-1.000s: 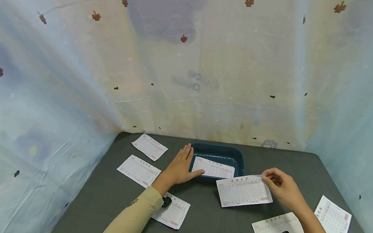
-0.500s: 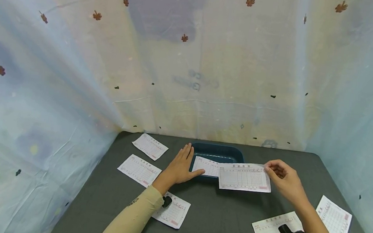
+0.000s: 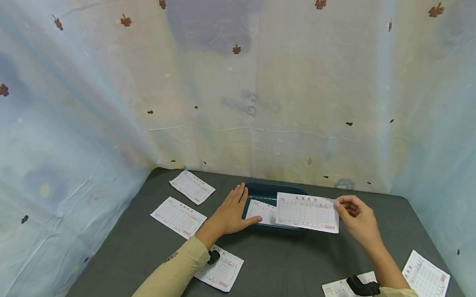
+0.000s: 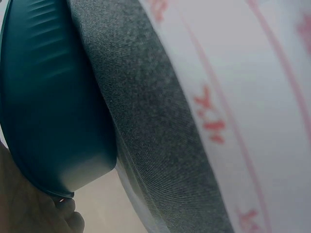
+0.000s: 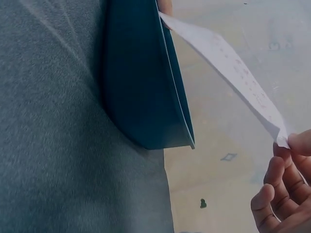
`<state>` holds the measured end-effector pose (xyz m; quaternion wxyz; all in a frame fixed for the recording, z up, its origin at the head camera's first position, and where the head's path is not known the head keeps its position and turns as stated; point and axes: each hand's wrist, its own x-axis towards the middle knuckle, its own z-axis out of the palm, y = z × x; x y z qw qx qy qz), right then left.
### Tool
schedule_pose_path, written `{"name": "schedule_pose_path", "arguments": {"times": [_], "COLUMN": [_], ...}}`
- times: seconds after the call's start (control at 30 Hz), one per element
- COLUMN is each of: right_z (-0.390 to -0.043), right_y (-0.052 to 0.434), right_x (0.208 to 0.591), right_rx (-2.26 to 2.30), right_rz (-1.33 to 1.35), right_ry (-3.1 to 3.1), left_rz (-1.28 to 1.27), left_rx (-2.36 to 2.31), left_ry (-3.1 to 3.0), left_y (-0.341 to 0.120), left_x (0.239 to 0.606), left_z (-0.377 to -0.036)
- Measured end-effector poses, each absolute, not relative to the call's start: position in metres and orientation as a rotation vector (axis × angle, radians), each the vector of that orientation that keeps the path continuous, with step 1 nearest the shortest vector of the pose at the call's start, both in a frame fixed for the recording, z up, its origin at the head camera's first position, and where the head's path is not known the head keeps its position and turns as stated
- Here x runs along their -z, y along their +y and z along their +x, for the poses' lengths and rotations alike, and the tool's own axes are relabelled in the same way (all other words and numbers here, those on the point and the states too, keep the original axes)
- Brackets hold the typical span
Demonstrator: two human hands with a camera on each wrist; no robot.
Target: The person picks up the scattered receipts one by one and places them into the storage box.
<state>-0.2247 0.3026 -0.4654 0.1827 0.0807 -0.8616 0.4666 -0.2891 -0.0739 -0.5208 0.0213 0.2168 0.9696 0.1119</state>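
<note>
Since before: held slip rises from near table to hover over teal tray.
Head view: right hand pinches slip's right corner; left hand spread flat against tray's left rim.
Left wrist: smooth plastic tray wall, felt-like grey table.
Right wrist: thin paper sags; one-corner pinch could let it flutter outside the tray.

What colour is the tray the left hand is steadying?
Dark teal; the tray shows best in the right wrist view.
</note>
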Motion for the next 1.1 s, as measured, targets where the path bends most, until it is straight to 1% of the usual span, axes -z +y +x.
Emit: {"name": "schedule_pose_path", "arguments": {"times": [0.73,1.1], "right_z": [-0.249,-0.260], "right_y": [0.275,0.254], "right_x": [0.478,0.485], "right_rx": [-1.437,-1.405], "right_rz": [0.258,0.287], "right_ry": [-2.439,-2.466], "left_rz": [0.689,0.691], "left_rx": [-0.358,-0.374], "left_ry": [3.013,3.004], "left_y": [-0.074,-0.075], "left_x": [0.521,0.519], "left_z": [-0.289,-0.288]}}
